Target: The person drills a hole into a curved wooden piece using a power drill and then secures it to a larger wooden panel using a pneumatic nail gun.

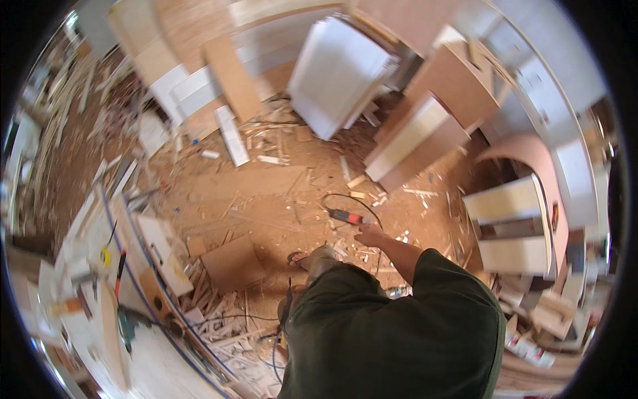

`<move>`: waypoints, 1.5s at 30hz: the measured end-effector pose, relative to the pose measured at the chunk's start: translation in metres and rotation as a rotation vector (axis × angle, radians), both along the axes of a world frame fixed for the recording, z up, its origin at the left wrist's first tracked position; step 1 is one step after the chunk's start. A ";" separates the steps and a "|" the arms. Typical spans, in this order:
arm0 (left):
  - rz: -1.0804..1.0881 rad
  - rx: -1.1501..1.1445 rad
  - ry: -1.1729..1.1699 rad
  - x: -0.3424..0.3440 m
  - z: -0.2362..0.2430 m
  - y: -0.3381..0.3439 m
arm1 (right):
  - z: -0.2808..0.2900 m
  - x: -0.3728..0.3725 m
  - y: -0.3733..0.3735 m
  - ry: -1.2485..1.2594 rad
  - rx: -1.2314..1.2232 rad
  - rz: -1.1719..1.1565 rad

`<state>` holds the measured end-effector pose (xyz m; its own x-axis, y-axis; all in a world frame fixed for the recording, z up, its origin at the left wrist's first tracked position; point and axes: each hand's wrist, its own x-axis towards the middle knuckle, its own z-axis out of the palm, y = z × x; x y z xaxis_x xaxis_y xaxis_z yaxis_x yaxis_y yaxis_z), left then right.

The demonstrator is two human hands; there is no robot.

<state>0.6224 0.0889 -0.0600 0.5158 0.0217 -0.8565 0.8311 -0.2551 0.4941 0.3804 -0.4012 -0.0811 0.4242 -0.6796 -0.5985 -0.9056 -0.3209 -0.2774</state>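
red-and-black cylindrical power tool (345, 216) just beyond and left of right hand (369, 234), over chip-strewn brown floor (272, 219). long axis slants down-right toward hand. i can't tell if fingers grip it. left hand outside my view.

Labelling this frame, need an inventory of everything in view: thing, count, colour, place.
power tool: 1, red and black, centre, by right hand
drill-like tool: 1, green, on worktop
worktop: 1, whitish, lower left
square board: 1, brown, floor, left of foot
panel stack: 1, white, upper centre
curved panel: 1, pinkish, right
wood scraps: uncountable, tan and white, floor
garment: dark green, lower centre
foot: 1 clear, sandalled, centre
hands: right, bare, centre; left not visible
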 end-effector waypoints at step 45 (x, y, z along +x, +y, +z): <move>-1.779 -0.325 -1.381 -0.365 0.072 -1.021 | 0.116 -0.339 -0.520 -0.228 -0.264 -0.336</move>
